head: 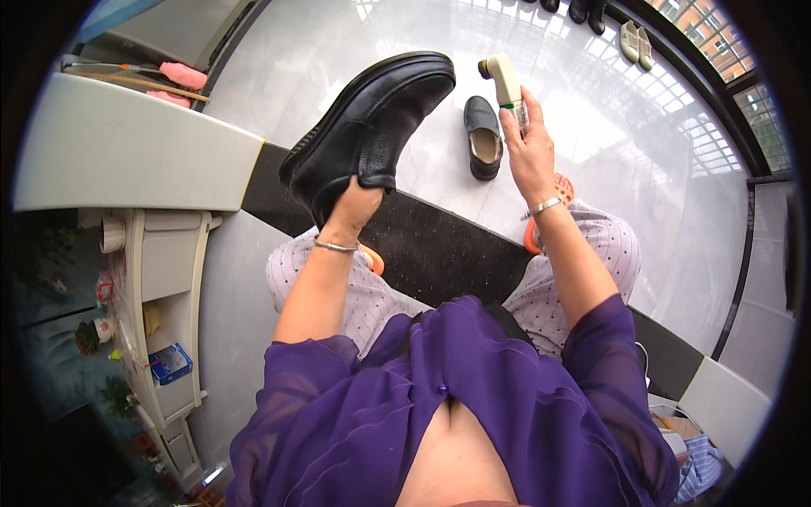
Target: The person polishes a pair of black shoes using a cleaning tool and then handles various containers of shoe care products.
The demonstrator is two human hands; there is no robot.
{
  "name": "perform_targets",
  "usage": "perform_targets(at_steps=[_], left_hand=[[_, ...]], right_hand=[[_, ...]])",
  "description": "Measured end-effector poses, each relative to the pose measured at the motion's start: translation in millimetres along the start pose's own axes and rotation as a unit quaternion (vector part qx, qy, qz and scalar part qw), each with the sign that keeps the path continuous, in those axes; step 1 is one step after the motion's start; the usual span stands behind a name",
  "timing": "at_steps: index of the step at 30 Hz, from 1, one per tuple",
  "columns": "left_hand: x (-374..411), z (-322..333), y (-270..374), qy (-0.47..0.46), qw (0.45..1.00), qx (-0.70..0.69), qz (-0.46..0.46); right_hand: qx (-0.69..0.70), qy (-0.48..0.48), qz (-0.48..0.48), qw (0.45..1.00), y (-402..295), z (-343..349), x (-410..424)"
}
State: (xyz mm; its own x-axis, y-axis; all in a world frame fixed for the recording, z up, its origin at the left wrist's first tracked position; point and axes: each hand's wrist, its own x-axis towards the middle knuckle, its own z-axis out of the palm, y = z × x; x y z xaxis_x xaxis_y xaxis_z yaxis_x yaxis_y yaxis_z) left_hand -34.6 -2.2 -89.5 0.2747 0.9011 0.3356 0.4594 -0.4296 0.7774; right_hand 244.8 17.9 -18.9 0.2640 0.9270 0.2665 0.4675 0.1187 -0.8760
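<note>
My left hand (351, 206) is pushed into the opening of a black leather slip-on shoe (386, 114) and holds it up, toe pointing away to the upper right. The fingers are hidden inside the shoe. In my right hand (531, 152) is a cream handheld electric shoe polisher (505, 81) with a green band. Its round dark brush head (485, 68) faces left towards the shoe, apart from it. A second black slip-on shoe (483, 136) with a pale lining stands on the floor between my hands, nearer the right one.
My feet in orange sandals (532, 237) flank a dark stone floor strip (437, 253). Several shoes, including a white pair (635, 45), line the far window edge. A shelf unit (168, 253) stands left. Pink-ended brushes (182, 75) lie behind a white panel (146, 149).
</note>
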Motion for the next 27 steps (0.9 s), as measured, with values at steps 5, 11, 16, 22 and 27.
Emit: perform_targets(at_steps=[5, 11, 16, 22, 27], left_hand=[[-4.0, -6.9, 5.0, -0.113, 0.768, 0.556, 0.296], [5.0, 1.9, 15.1, -0.088, 0.75, 0.606, 0.25], [17.7, 16.3, 61.5, -0.018, 0.959, 0.272, 0.078], [22.3, 20.8, 62.0, 0.015, 0.975, 0.22, -0.003], [24.3, 18.3, 74.7, 0.05, 0.973, 0.226, 0.021]], right_hand=[[0.049, -0.056, 0.072, 0.995, 6.0, 4.7, -6.2], [0.016, -0.106, -0.055, 0.993, -48.6, 5.9, -32.8], [-0.119, -0.038, -0.115, 0.985, -38.2, 8.1, -24.2], [-0.072, -0.045, -0.17, 0.982, -57.9, 18.1, -46.3], [-0.176, -0.073, -0.234, 0.953, -63.9, 8.1, -37.8]])
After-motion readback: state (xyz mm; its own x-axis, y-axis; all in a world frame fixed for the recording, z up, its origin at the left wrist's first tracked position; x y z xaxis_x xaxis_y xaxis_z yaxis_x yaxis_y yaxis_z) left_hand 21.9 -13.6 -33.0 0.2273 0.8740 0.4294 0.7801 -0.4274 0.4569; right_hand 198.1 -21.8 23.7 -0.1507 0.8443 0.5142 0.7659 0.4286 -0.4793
